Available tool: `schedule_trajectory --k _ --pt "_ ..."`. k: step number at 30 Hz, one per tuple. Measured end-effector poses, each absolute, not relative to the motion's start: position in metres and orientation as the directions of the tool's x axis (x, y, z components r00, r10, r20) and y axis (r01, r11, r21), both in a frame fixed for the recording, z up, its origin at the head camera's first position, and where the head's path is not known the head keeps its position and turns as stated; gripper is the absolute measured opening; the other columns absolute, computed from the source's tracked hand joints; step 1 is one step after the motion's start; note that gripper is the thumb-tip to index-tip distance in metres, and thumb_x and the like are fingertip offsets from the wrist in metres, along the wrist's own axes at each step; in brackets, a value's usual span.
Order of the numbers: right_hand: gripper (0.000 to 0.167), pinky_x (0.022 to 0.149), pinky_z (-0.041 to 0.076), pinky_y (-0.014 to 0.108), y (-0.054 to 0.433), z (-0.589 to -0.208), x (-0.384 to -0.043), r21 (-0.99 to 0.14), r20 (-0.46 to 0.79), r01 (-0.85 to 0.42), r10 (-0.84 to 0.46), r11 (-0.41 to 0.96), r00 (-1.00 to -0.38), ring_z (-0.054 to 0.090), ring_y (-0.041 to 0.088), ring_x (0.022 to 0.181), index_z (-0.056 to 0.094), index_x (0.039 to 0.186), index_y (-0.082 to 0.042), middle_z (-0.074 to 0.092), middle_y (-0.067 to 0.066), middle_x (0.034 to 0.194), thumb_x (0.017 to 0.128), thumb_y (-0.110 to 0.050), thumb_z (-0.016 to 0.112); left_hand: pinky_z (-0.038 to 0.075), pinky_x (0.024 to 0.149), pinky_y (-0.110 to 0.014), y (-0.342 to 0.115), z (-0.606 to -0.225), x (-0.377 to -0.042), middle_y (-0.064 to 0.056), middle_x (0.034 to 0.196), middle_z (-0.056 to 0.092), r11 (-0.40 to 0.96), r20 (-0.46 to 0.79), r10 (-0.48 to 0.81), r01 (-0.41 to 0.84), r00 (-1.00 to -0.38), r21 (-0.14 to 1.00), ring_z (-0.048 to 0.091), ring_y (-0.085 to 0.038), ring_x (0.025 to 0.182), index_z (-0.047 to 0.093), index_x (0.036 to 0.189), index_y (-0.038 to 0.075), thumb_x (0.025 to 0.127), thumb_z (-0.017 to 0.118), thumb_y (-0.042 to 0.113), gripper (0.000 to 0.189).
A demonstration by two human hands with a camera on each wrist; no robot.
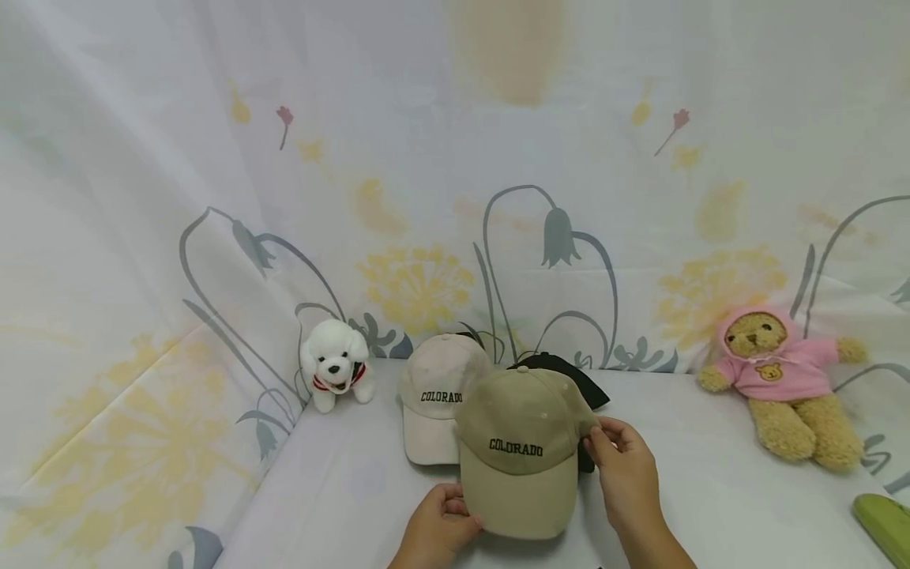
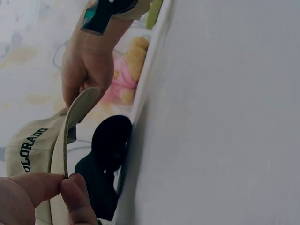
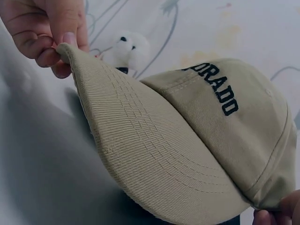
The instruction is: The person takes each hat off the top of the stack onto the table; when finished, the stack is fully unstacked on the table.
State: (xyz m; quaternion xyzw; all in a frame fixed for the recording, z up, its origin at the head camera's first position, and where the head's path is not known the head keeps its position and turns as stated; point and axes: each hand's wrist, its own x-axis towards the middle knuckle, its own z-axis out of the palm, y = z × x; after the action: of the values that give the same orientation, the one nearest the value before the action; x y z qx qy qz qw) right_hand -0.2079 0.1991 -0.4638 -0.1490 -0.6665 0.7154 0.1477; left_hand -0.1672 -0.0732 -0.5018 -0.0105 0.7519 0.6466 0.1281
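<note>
Both hands hold a khaki baseball cap [image 1: 522,427] lettered COLORADO, its front facing the head camera and its brim low. My left hand [image 1: 437,525] pinches the brim's left edge between thumb and fingers, seen close in the left wrist view. At the other side, my right hand [image 1: 629,474] pinches the lower edge of the crown. Behind it on the left stands a cream cap [image 1: 435,379] with the same lettering, partly covered. A black cap [image 1: 569,375] is mostly hidden behind the khaki one; in the left wrist view this black cap [image 2: 105,164] sits on the white surface.
A white plush dog [image 1: 334,363] stands left of the caps. At the right, a teddy bear [image 1: 782,387] in a pink hoodie leans against the flower-printed cloth [image 1: 426,118]. A green object [image 1: 885,525] lies at the right edge of the white-covered table [image 1: 711,506].
</note>
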Motion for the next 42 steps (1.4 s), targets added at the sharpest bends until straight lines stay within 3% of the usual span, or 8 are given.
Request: schedule_trajectory --k 12,28,42 --pt "0.028 0.095 0.054 0.015 0.226 -0.463 -0.193 -0.994 -0.046 -0.002 0.454 -0.105 -0.89 0.065 -0.001 0.104 0.056 0.131 0.004 0.057 0.005 0.114 0.106 -0.007 0.058 0.055 0.073 -0.033 -0.042 -0.506 -0.164 -0.007 0.099 0.065 0.13 -0.174 0.204 -0.149 -0.963 0.98 0.068 -0.016 0.085 0.044 0.144 -0.004 0.085 0.08 0.006 0.07" --pt "0.016 0.086 0.056 0.012 0.27 -0.467 -0.178 -0.966 -0.102 -0.05 0.554 -0.252 -0.826 0.066 0.0 0.095 0.06 0.12 -0.002 0.062 -0.004 0.097 0.104 -0.006 0.061 0.055 0.07 -0.029 0.011 -0.506 -0.157 0.0 0.089 0.064 0.166 -0.159 0.246 -0.121 -0.956 0.979 0.066 -0.011 0.077 0.048 0.138 0.0 0.082 0.079 0.005 0.064" --pt "0.011 0.08 0.057 0.012 0.313 -0.468 -0.17 -0.941 -0.142 -0.091 0.621 -0.327 -0.771 0.067 0.002 0.088 0.064 0.111 -0.008 0.063 -0.003 0.091 0.101 -0.003 0.064 0.057 0.07 -0.027 0.059 -0.504 -0.156 -0.001 0.087 0.064 0.074 -0.196 0.278 -0.182 -0.94 0.98 0.067 -0.012 0.072 0.048 0.132 0.007 0.08 0.077 -0.001 0.06"
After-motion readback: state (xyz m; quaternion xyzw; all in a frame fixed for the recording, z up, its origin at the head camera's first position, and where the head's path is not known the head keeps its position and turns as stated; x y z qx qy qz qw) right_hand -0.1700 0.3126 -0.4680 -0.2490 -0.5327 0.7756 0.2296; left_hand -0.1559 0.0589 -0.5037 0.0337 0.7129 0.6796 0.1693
